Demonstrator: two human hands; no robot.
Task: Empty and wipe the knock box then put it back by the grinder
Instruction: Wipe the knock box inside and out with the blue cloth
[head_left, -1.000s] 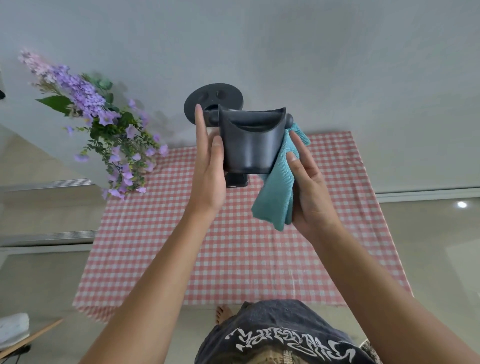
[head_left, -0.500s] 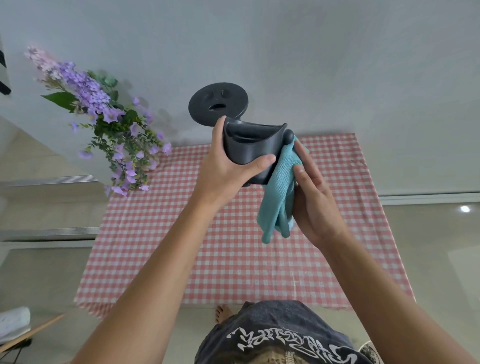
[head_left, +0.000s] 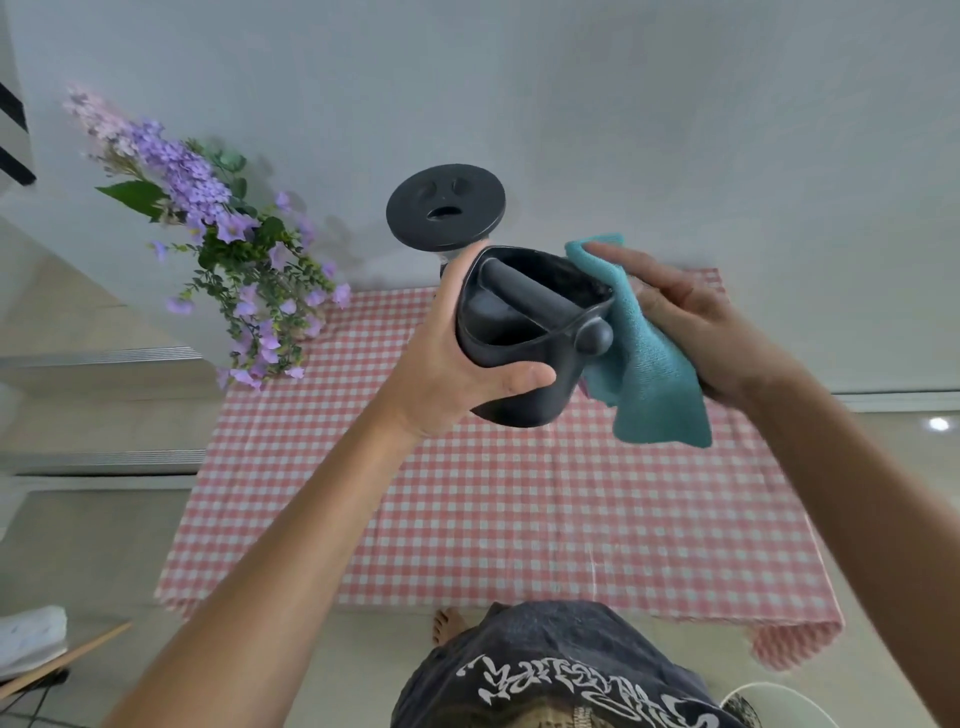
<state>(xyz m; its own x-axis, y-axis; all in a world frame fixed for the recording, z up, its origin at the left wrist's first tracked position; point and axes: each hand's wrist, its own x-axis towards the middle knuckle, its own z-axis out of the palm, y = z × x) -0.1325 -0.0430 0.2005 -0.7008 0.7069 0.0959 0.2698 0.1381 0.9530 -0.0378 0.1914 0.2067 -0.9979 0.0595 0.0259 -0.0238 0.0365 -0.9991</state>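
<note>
— Tilted since half a second ago: knock box (head_left: 524, 332) now turned mouth-up toward the camera, interior and bar in plain sight, where before only the outer wall showed.

— And held how?

— Gripped by the left hand (head_left: 457, 358), thumb across the front wall, fingers wrapped round the back. Held in the air above the worktop (head_left: 519, 519), touching nothing below.

— Looks of it?

— Matte black, smooth, likely plastic or rubber-coated. Rounded tub with a scooped front rim, higher at the back. Thick cylindrical bar (head_left: 535, 301) spanning the mouth, ending in a round knob past the right wall. Inside dark, seemingly free of grounds, though hard to tell at the bottom.

— Right side?

— Right hand (head_left: 696, 322) closed loosely on a teal cloth (head_left: 649, 374), fingers stretched flat over it, pressing it against the box's right rim. Soft, fine-ribbed weave, microfibre-like, hanging in loose folds below the palm.

— Further out?

— Just behind the box, a grinder (head_left: 445, 208): round, flat black lid with three small recesses, body mostly hidden. Pink-and-white gingham tablecloth over the worktop, slightly creased. At the left, purple flowers (head_left: 208, 234) with green leaves, leaning over the cloth's corner. Pale plain wall behind.
</note>
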